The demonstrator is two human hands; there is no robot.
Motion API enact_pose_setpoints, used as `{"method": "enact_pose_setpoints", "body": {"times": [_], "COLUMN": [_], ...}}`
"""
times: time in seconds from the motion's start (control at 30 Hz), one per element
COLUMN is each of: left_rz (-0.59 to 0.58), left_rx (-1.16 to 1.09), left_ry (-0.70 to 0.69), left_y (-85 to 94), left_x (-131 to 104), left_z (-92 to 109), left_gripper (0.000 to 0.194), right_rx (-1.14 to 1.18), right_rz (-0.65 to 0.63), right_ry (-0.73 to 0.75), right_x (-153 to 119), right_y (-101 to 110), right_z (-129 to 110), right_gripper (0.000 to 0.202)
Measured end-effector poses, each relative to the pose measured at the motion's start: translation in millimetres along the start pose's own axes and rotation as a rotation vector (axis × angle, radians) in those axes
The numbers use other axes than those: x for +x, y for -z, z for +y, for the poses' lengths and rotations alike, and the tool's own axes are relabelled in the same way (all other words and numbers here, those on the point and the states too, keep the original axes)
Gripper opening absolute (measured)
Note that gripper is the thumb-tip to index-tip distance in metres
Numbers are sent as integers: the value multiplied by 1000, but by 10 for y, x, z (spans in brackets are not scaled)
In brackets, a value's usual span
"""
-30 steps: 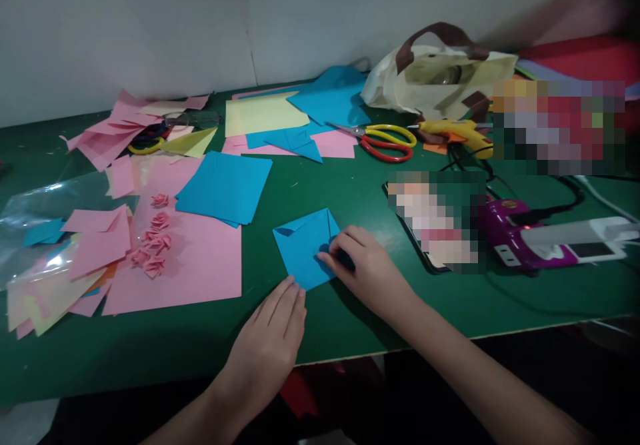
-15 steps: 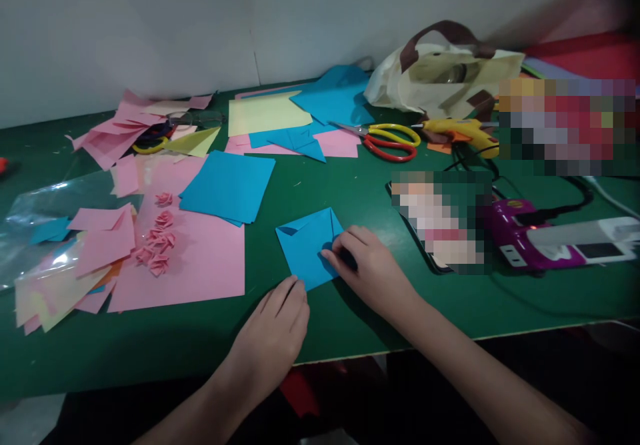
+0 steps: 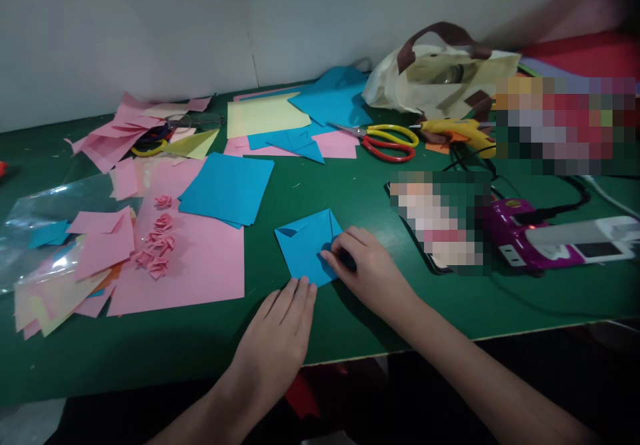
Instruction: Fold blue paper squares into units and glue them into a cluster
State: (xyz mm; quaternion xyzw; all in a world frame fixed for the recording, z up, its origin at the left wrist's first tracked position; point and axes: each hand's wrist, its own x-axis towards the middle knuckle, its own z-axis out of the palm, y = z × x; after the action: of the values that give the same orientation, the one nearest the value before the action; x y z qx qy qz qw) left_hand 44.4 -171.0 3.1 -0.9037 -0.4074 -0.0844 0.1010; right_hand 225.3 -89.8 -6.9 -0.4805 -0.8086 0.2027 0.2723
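Paper (image 3: 306,248) near the tabletop's (image 3: 350,188) front edge: left hand (image 3: 277,332) flat at its corner, gripping nothing; right hand (image 3: 371,266) curled at its side, grip unclear. Align before creasing.

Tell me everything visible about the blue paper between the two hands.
The blue paper is a plain, matte, four-sided piece that looks thin, lying at a slant on the green table. Folding shows along its far side: a small shadowed opening at the far left corner, a crease line at the far right one. The left hand touches its near edge; the curled right hand covers part of its right side, where any pinch is unclear.
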Motion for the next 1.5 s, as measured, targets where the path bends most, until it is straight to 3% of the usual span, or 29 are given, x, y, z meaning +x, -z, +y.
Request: {"method": "enact_pose_setpoints", "body": {"times": [0.1,0.2,0.47,0.8,1.17,1.5], "left_rz": [22,-9,-61,-78,-107,-85], "left_rx": [-8,-35,51,229,170,251], "left_ry": [115,196,227,189,188,180], "left_y": [32,78,52,-26,-31,-27], "left_x": [-2,2,-29,-14,17,30], "left_z": [102,193,318,396,334,338], "left_gripper": [36,49,78,50,61,43], "right_rx": [21,37,89,89,56,69], "right_rz": [7,11,13,-88,-101,-182], "right_ry": [-12,-36,-77,-72,-78,-50], "right_x": [-4,-6,4,-27,-3,-21], "right_y": [7,12,50,113,106,156], "right_z": [-6,-11,-34,-30,-41,-11], "right_gripper": [20,20,13,29,29,43]}}
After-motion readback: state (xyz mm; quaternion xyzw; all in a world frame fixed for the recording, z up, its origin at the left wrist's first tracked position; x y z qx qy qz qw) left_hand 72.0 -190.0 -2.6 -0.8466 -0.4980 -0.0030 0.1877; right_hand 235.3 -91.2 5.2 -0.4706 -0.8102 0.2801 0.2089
